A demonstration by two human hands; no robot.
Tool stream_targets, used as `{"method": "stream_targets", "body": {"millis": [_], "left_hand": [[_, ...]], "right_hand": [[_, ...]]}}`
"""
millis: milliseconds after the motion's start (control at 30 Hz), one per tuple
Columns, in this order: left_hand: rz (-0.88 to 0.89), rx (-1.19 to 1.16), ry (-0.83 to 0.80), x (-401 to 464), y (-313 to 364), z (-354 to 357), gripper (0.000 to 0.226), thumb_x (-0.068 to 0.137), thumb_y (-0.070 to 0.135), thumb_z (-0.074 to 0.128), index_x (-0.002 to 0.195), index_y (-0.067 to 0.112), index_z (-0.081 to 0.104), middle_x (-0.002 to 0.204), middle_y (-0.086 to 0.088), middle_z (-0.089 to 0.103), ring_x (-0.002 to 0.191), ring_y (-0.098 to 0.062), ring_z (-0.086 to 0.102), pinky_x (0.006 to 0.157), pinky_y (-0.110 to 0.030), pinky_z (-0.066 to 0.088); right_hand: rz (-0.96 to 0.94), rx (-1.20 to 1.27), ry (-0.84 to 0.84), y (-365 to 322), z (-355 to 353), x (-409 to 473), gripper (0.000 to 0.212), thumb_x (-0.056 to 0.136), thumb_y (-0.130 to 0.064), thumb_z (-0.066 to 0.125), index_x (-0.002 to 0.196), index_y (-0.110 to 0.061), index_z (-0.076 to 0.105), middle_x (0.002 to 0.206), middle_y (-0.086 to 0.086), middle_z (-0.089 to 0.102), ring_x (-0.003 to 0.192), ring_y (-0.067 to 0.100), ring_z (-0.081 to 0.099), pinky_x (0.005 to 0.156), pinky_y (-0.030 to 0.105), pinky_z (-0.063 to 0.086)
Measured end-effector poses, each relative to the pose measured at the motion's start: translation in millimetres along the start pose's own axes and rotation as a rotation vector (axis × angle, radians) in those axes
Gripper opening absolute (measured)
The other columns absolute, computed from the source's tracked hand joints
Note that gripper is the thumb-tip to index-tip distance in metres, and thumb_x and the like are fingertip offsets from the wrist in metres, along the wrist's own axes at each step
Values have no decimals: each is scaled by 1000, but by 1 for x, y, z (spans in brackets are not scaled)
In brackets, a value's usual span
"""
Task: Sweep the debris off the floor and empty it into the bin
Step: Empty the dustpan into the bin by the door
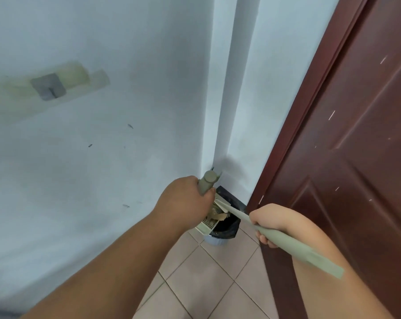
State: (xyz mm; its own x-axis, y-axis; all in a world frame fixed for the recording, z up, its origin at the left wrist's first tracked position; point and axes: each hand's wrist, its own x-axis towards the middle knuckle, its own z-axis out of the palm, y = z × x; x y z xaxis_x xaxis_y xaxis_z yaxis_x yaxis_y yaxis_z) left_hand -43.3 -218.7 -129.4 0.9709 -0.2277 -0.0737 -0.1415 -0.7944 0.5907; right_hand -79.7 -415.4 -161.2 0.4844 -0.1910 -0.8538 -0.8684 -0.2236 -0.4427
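Both hands occupied, well apart from each other. Left hand [183, 199]: fingers curled tight round the upright grey-green handle of the dustpan [206, 224], gripping just below the handle's capped top end. Right hand [267, 223]: fingers wrapped round the grey-green broom handle [294, 249], which runs diagonally from lower right up toward the bin; the near end of the handle sticks out past the wrist, blurred.

Dustpan: cream-coloured, held over the left rim of the bin [227, 229], comb teeth visible along its near edge. Debris [218, 214]: brownish scraps, sitting in the pan at the bin's mouth; cannot tell whether any is already inside the bin. Broom's far end meets the pan right above the debris; the head itself is mostly hidden, only a pale edge shows.

Bin: small, pale blue body, lined with a black bag folded over the rim. Stands on the tiled floor [201, 286] in the corner, between the wall [102, 157] and the door [356, 157].

Surroundings: wall is pale blue-white, with a few dark specks and 1 yellowed tape patch round a grey square at upper left. Door is dark reddish-brown, panelled, with several small pale scratches. Floor tiles are beige-pink with grey grout lines, laid diagonally to the view.
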Motion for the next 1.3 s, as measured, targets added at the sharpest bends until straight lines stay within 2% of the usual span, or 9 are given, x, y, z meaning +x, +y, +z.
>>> {"method": "stream_targets", "body": {"millis": [200, 400, 633, 767, 867, 967, 1067, 1167, 1300], "left_hand": [[117, 151, -84, 53, 13, 10, 38, 91, 44, 47, 64, 18, 44, 65, 2, 51, 58, -15, 47, 47, -27, 30], [194, 217, -175, 84, 24, 30, 37, 91, 44, 46, 63, 20, 42, 63, 3, 48, 57, -15, 46, 47, -27, 30], [223, 289, -243, 114, 41, 47, 39, 92, 45, 45, 62, 21, 37, 64, 3, 42, 71, -22, 49, 62, -29, 36], [177, 256, -382, 132, 53, 40, 29, 90, 39, 51, 85, 11, 55, 77, -4, 55, 77, -25, 55, 66, -29, 42], [41, 78, -575, 141, 57, 33, 22, 86, 34, 58, 96, 14, 60, 81, -5, 67, 66, -21, 65, 74, -32, 52], [-6, 22, -645, 149, 60, 33, 7, 87, 23, 59, 90, 17, 56, 73, -2, 66, 54, -14, 62, 66, -27, 51], [-49, -37, -703, 149, 67, 38, 8, 93, 11, 52, 100, 7, 53, 70, -8, 66, 48, -14, 63, 50, -24, 53], [28, 149, -701, 144, 73, 45, 24, 93, 13, 47, 110, -1, 55, 83, -17, 72, 55, -20, 65, 58, -28, 55], [169, 390, -651, 133, 76, 55, 20, 94, 15, 44, 107, 4, 54, 91, -15, 71, 56, -19, 67, 52, -25, 47]], "right_hand": [[-3, 13, 41, -15, -16, 32, 17, 94, -13, 40, 77, -8, 44, 60, 7, 45, 25, 11, 44, 31, 11, 36], [80, 139, -44, -14, -29, 54, 27, 96, -14, 36, 72, -7, 43, 33, 2, 46, 21, 9, 42, 30, 9, 34], [73, 137, -30, -30, -41, 81, 18, 94, -14, 38, 78, -6, 43, 58, 6, 46, 22, 10, 44, 28, 11, 35], [130, 86, -79, -49, -50, 82, 16, 92, -14, 35, 82, -7, 45, 58, 3, 46, 24, 10, 45, 28, 11, 36], [164, 54, -99, -57, -59, 84, 16, 90, -16, 35, 79, -9, 45, 61, 0, 45, 25, 10, 46, 27, 11, 36], [185, 13, -124, -57, -65, 88, 16, 89, -17, 35, 80, -10, 45, 57, -1, 47, 26, 9, 46, 28, 11, 36], [207, 41, -164, -52, -69, 93, 18, 90, -19, 35, 79, -10, 45, 46, -1, 49, 26, 10, 47, 29, 11, 37], [174, 34, -161, -42, -69, 100, 16, 88, -21, 38, 76, -14, 45, 46, -3, 51, 30, 8, 47, 35, 14, 37], [-59, 255, -8, -24, -70, 113, 21, 89, -12, 49, 68, -11, 44, 48, 1, 50, 33, 8, 45, 33, 14, 35]]}}
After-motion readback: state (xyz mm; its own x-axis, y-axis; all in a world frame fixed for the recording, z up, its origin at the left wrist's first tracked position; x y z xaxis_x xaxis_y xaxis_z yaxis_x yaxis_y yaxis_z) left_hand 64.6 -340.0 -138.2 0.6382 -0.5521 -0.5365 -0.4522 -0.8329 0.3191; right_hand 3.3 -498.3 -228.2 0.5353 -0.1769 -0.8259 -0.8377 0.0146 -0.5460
